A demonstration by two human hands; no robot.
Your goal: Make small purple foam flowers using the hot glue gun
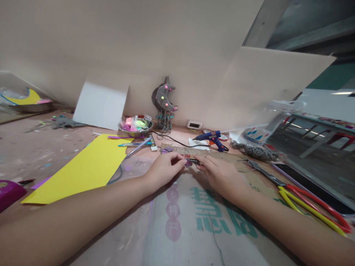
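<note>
left hand (166, 167): fingertips pinched on small purple piece (189, 163) | right hand (223, 175): fingers closed on dark slim item (194, 161), type unclear | piece: between hands, above printed cardboard (188, 207) | done: moon ornament (163, 96) by wall looks complete | remaining: piece seems mid-work, not set down

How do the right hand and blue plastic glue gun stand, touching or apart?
Apart: the head view shows a gap between the right hand and the blue plastic glue gun.

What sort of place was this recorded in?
Probably a craft workspace: a dark-blue and orange glue gun, metal scissors with red and yellow handles and a large yellow sheet are on the pinkish, paint-flecked worktable.
</note>
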